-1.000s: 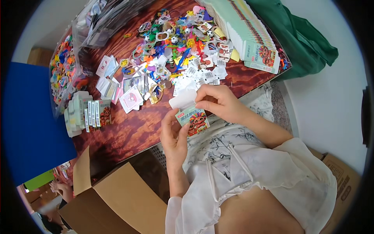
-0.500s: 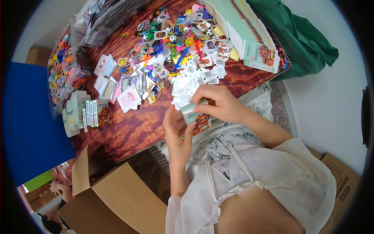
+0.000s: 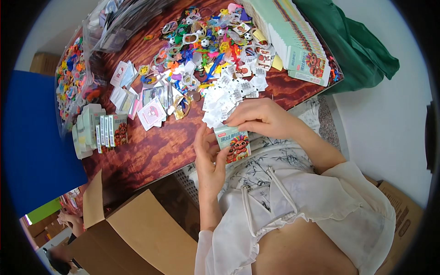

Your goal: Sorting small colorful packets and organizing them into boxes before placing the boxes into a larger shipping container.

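Left hand (image 3: 210, 158) grips pale-green rectangular cardboard box (image 3: 233, 145); right hand (image 3: 262, 119) curled at top edge, pinch unclear; apparent step: closing top; next calls for steady hold

Counted one handheld box (image 3: 234, 144), one open carton (image 3: 149, 224), one green cloth (image 3: 355, 51), one blue panel (image 3: 36, 142). Clear bags (image 3: 133, 25) numbered at least two, soccer-ball trinkets (image 3: 205, 43) at least three. White packets (image 3: 217, 101), small toys (image 3: 215, 65), stacked flat boxes (image 3: 293, 39) were too many to count.
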Action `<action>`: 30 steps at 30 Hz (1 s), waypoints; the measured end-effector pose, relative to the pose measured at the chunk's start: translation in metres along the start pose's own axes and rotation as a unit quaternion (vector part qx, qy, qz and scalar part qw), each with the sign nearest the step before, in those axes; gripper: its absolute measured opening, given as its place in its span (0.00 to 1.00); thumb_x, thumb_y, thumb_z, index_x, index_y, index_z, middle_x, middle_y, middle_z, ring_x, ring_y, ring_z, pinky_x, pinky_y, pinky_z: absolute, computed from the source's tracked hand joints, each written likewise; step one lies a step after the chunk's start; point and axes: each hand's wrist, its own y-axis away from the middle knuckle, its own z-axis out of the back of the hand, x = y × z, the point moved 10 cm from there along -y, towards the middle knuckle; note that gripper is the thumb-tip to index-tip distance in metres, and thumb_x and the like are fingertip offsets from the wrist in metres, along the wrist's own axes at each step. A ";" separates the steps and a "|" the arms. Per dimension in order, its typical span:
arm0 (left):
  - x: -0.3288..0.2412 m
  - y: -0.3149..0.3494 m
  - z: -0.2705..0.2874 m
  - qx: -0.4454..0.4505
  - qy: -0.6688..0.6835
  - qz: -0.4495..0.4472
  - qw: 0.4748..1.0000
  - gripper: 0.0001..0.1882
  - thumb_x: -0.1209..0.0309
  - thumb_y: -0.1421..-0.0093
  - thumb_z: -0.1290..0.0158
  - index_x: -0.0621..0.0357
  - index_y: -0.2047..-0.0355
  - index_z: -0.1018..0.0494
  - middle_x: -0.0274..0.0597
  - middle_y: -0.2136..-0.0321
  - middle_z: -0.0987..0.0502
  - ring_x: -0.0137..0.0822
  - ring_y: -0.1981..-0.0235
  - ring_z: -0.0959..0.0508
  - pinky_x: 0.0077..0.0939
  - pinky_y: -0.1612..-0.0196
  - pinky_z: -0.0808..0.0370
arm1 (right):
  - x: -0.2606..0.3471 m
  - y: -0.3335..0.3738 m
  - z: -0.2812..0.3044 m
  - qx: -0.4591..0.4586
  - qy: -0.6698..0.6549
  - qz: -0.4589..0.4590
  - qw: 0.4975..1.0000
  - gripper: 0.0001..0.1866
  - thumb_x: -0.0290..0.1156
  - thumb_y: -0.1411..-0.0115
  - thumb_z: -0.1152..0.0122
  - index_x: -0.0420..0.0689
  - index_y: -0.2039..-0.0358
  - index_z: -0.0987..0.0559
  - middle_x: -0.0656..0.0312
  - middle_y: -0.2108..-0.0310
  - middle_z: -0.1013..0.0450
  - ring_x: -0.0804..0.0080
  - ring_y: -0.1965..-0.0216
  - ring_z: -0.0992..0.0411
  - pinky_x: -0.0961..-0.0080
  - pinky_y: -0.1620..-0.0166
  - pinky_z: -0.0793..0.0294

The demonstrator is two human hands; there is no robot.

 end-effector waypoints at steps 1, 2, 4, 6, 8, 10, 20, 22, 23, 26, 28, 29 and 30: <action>0.000 -0.001 -0.002 0.002 0.023 0.011 1.000 0.37 0.87 0.40 0.48 0.57 0.33 0.50 0.50 0.51 0.30 0.38 0.54 0.22 0.27 0.55 0.22 | 0.002 0.004 -0.001 -0.015 0.019 0.022 0.999 0.10 0.21 0.45 0.37 0.37 0.61 0.19 0.56 0.62 0.21 0.61 0.58 0.22 0.69 0.55 0.24; 0.001 -0.001 -0.004 0.003 0.046 0.022 0.999 0.35 0.87 0.40 0.49 0.57 0.34 0.47 0.49 0.51 0.30 0.36 0.55 0.22 0.26 0.56 0.22 | 0.006 0.008 -0.001 -0.030 0.037 0.045 0.998 0.10 0.21 0.45 0.37 0.38 0.60 0.18 0.56 0.60 0.21 0.60 0.57 0.23 0.68 0.54 0.25; 0.003 0.001 -0.001 0.016 -0.021 0.022 0.999 0.32 0.87 0.41 0.49 0.58 0.37 0.42 0.48 0.52 0.29 0.36 0.56 0.22 0.26 0.56 0.23 | 0.007 0.008 -0.006 -0.027 0.050 0.042 0.998 0.11 0.21 0.45 0.37 0.38 0.60 0.18 0.56 0.59 0.21 0.59 0.57 0.23 0.68 0.54 0.24; 0.002 0.000 0.002 0.029 -0.090 0.023 0.995 0.29 0.88 0.41 0.49 0.59 0.40 0.37 0.46 0.54 0.28 0.36 0.57 0.22 0.27 0.56 0.24 | 0.006 0.008 -0.010 -0.024 0.062 0.039 0.997 0.11 0.21 0.45 0.37 0.38 0.60 0.18 0.55 0.58 0.22 0.59 0.56 0.23 0.68 0.54 0.24; -0.007 -0.005 0.006 0.025 -0.144 0.000 0.989 0.24 0.88 0.43 0.49 0.60 0.46 0.30 0.44 0.57 0.26 0.37 0.59 0.23 0.28 0.55 0.26 | 0.006 0.008 -0.008 -0.056 0.025 0.046 0.997 0.12 0.20 0.45 0.37 0.38 0.59 0.18 0.55 0.59 0.21 0.59 0.56 0.23 0.68 0.53 0.25; -0.011 -0.006 0.010 0.032 -0.163 -0.031 0.986 0.25 0.89 0.44 0.49 0.59 0.46 0.30 0.44 0.58 0.25 0.38 0.58 0.23 0.29 0.54 0.26 | 0.005 0.010 -0.012 -0.052 0.012 0.046 0.998 0.12 0.20 0.44 0.38 0.38 0.59 0.18 0.55 0.59 0.21 0.60 0.56 0.23 0.68 0.53 0.25; -0.072 -0.018 0.179 -0.307 -0.355 -0.118 0.875 0.19 0.82 0.38 0.49 0.64 0.45 0.29 0.47 0.57 0.21 0.39 0.57 0.21 0.34 0.55 0.24 | -0.015 0.011 -0.014 -0.070 -0.028 -0.057 0.995 0.12 0.22 0.41 0.39 0.39 0.56 0.19 0.57 0.63 0.21 0.65 0.61 0.23 0.71 0.57 0.26; -0.083 -0.032 0.200 -0.309 -0.498 -0.191 0.787 0.19 0.79 0.39 0.47 0.63 0.47 0.28 0.50 0.56 0.21 0.47 0.56 0.21 0.38 0.53 0.25 | -0.012 0.009 -0.016 -0.065 -0.005 -0.043 0.997 0.11 0.23 0.41 0.39 0.39 0.57 0.19 0.57 0.63 0.21 0.65 0.61 0.23 0.71 0.57 0.26; -0.077 -0.039 0.213 -0.314 -0.531 -0.184 0.765 0.19 0.78 0.40 0.46 0.61 0.47 0.27 0.51 0.53 0.23 0.53 0.52 0.25 0.41 0.49 0.29 | -0.010 0.009 -0.015 -0.060 0.019 -0.033 0.997 0.11 0.23 0.41 0.39 0.39 0.57 0.19 0.57 0.64 0.21 0.65 0.61 0.23 0.71 0.57 0.26; -0.080 -0.039 0.216 -0.360 -0.593 -0.227 0.683 0.22 0.74 0.41 0.43 0.62 0.46 0.27 0.56 0.48 0.26 0.55 0.47 0.28 0.44 0.45 0.33 | -0.007 0.015 -0.007 -0.082 0.058 -0.016 0.995 0.10 0.24 0.41 0.39 0.40 0.58 0.19 0.57 0.65 0.21 0.64 0.61 0.23 0.72 0.58 0.26; -0.085 -0.021 0.195 -0.386 -0.573 -0.235 0.684 0.19 0.73 0.39 0.42 0.66 0.48 0.26 0.58 0.49 0.27 0.53 0.49 0.27 0.43 0.46 0.31 | -0.007 0.025 0.017 -0.119 0.050 -0.024 0.991 0.10 0.24 0.41 0.39 0.40 0.58 0.19 0.57 0.65 0.22 0.63 0.61 0.24 0.71 0.58 0.26; -0.086 -0.002 0.175 -0.394 -0.531 -0.263 0.703 0.17 0.72 0.37 0.44 0.68 0.50 0.26 0.57 0.52 0.26 0.51 0.52 0.26 0.40 0.49 0.28 | -0.012 0.033 0.034 -0.144 0.071 -0.046 0.986 0.09 0.25 0.40 0.38 0.40 0.59 0.18 0.57 0.65 0.22 0.62 0.62 0.24 0.71 0.58 0.26; -0.077 0.015 0.158 -0.403 -0.470 -0.259 0.742 0.13 0.73 0.36 0.45 0.70 0.54 0.26 0.55 0.57 0.25 0.49 0.56 0.25 0.37 0.54 0.26 | -0.016 0.040 0.050 -0.168 0.093 -0.065 0.979 0.08 0.25 0.40 0.38 0.40 0.60 0.18 0.56 0.66 0.22 0.62 0.62 0.24 0.71 0.58 0.26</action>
